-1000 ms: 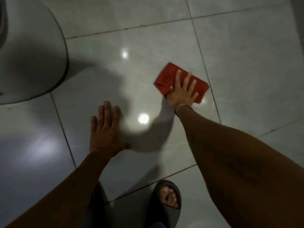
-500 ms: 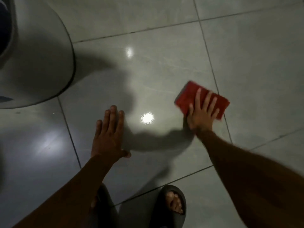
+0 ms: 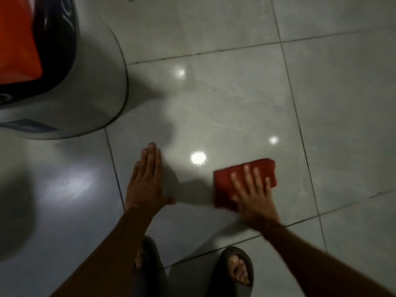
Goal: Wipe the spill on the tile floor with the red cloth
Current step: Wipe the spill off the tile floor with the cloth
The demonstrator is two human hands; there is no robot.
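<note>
A folded red cloth (image 3: 224, 185) lies flat on the glossy grey tile floor (image 3: 235, 103), right of centre. My right hand (image 3: 254, 196) presses down on it with fingers spread, covering its near right part. My left hand (image 3: 146, 182) rests flat on the floor to the left of the cloth, palm down, fingers together, holding nothing. A faint wet sheen and streaks show on the tile beyond the cloth; the spill's edges are hard to make out.
A large grey rounded object (image 3: 90, 82) with a dark rim and an orange inside stands at the upper left. My two feet in dark slippers (image 3: 235, 273) are at the bottom. Lamp reflections (image 3: 198, 157) glare on the tile.
My right hand has dragged the red cloth toward me and to the left, closer to my feet. My left hand has stayed planted on the floor. The view has tilted.
</note>
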